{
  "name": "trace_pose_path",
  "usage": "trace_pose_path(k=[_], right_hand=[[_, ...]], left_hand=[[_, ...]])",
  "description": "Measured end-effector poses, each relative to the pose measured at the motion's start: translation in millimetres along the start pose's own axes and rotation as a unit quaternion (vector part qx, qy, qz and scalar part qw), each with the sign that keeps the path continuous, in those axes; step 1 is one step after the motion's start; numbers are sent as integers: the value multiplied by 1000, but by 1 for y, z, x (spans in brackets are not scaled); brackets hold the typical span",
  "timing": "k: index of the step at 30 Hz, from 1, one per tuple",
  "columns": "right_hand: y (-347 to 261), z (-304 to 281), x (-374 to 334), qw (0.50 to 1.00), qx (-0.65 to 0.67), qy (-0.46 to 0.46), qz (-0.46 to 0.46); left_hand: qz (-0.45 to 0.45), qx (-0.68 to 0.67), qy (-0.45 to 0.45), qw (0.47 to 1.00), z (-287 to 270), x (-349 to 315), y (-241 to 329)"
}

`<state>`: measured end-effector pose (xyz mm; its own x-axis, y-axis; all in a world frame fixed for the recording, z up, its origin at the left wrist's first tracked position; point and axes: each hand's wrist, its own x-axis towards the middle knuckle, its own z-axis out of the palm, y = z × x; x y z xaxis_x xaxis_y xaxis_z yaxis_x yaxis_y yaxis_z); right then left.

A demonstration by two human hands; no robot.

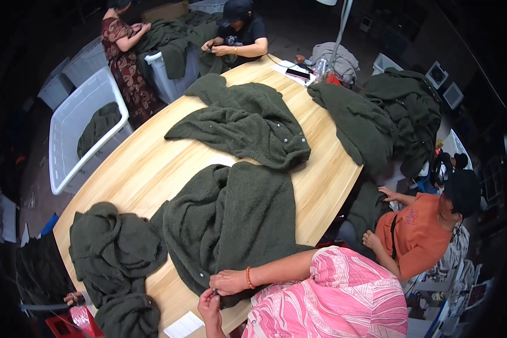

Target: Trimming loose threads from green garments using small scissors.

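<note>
A dark green knit garment lies bunched on the table in front of me, a pale round button showing near its lower edge. My right hand, below an orange bead bracelet, is closed on the cloth at this edge. Just beside it, my left hand has its fingertips pinched together at a small dark bit. Whether that bit is cloth or a separate piece cannot be made out. My pink patterned sleeve comes in from the lower right.
More dark green garments lie on the wooden table: a pile at left, a buttoned one beyond. A white paper is near my left hand. A person in orange sits at right; two people work beyond, near white bins.
</note>
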<state>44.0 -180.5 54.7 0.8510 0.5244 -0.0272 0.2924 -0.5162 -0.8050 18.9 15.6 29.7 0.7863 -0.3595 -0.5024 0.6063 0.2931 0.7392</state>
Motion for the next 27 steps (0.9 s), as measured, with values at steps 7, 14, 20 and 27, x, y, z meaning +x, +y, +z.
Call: trace_pose_path(k=[7, 14, 20, 27], right_hand=[[-4, -3, 0, 999, -3, 14, 41], [5, -13, 2, 998, 33, -14, 45], [7, -14, 5, 990, 53, -91, 88], [12, -8, 6, 989, 55, -102, 89]], left_hand=[[160, 345, 92, 920, 7, 2, -16], [170, 400, 109, 894, 26, 6, 2], [110, 277, 79, 951, 11, 8, -14], [59, 235, 90, 966, 10, 8, -18]])
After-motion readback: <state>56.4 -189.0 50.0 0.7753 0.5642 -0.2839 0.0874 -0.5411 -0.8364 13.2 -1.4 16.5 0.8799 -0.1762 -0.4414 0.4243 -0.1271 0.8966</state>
